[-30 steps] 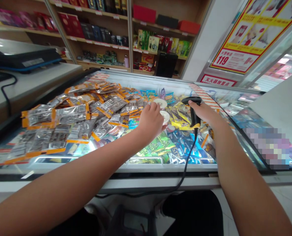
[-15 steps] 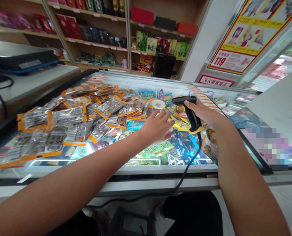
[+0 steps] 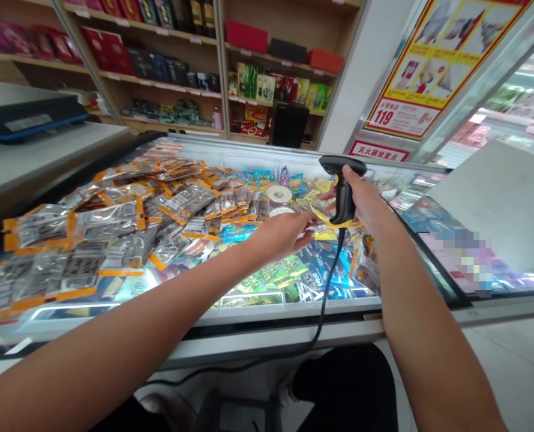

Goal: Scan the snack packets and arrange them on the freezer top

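My right hand (image 3: 361,191) is wrapped round the grip of a black and yellow barcode scanner (image 3: 344,195), thumb on the back of its head. A black cable (image 3: 324,300) hangs from the grip. Just left of the scanner is my left hand (image 3: 285,233), fingers stretched towards the grip's lower end and thumb apart; I see nothing held in it. Whether its fingertips touch the scanner I cannot tell. Many clear packets with orange edges (image 3: 109,222) lie heaped on the glass top of the freezer (image 3: 249,312), left of my hands.
Under the glass are colourful packages (image 3: 271,273) and round tubs (image 3: 279,194). A scale-like device (image 3: 28,114) sits on a counter at the left. Shelves with boxes (image 3: 246,37) stand behind, and a pale panel (image 3: 501,207) is at the right.
The scanner has turned more upright in my right hand. My left hand has moved right relative to the freezer, closer to the grip. The whole view has shifted slightly.
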A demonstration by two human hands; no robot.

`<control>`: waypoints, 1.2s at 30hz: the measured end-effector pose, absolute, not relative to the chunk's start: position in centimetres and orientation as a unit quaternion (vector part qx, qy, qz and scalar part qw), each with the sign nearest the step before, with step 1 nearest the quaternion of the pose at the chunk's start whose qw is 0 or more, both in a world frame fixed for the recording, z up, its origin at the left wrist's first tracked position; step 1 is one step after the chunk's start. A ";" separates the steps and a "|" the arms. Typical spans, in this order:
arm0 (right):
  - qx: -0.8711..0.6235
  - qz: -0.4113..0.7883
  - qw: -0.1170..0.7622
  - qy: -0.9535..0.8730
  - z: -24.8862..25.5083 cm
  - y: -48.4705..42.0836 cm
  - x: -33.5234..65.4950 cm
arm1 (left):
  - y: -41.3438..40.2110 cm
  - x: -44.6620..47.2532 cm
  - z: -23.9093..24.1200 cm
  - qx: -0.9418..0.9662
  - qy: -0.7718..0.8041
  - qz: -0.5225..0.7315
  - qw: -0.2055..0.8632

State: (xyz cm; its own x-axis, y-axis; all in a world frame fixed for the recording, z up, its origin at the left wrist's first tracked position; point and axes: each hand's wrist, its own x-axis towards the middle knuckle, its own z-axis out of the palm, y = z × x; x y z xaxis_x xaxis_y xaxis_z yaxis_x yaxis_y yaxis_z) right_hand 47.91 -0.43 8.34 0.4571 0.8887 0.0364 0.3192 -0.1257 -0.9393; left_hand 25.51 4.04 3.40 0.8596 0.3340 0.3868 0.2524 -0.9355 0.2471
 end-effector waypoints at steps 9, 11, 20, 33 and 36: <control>-0.699 0.273 0.502 -0.431 8.4 -0.7 48.1 | 5.8 24.9 4.0 0.919 0.190 0.343 0.050; -0.700 0.277 0.500 -0.429 8.3 -0.7 48.1 | 4.5 24.5 4.3 0.954 0.156 0.254 -0.012; -0.683 0.406 0.437 -0.422 9.2 -1.9 46.8 | -0.5 24.9 2.5 0.980 0.176 0.076 -0.056; -0.688 0.467 0.361 -0.423 9.4 -2.4 45.0 | 1.6 25.3 1.4 0.974 0.188 0.100 -0.075; -0.688 0.466 0.357 -0.427 9.6 -2.7 44.8 | 1.6 25.3 1.6 0.974 0.192 0.095 -0.073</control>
